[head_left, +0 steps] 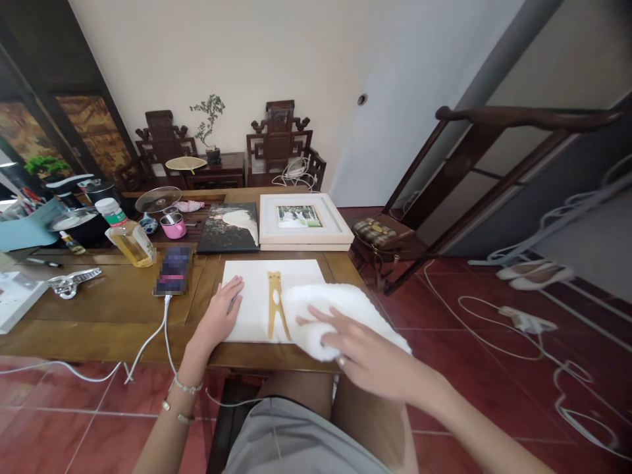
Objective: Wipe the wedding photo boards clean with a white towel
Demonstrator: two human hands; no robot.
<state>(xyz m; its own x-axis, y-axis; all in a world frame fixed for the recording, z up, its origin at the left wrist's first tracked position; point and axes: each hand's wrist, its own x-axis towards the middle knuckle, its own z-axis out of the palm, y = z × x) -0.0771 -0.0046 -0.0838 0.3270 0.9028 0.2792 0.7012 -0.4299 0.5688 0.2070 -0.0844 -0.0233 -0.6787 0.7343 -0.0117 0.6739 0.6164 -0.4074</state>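
A white rectangular board (249, 276) lies flat near the table's front edge, with a long yellow-brown animal figure (274, 289) in its middle. My left hand (228, 306) rests on the board's left side, fingers stretched out and holding nothing. A fluffy white cloth (340, 296) is bunched under my right hand (353, 345), whose fingers press into and grip it. The cloth covers the board's right part and hangs past the table's right edge. It touches the figure's right side, and the board's lower right corner is hidden.
Behind the board are a framed photo (306, 240) and a dark picture panel (212, 230). A plugged-in phone (172, 270), a bottle (131, 240) and a pink cup (174, 226) stand or lie to the left. A wooden chair (419, 171) with a bag (374, 232) is at the right.
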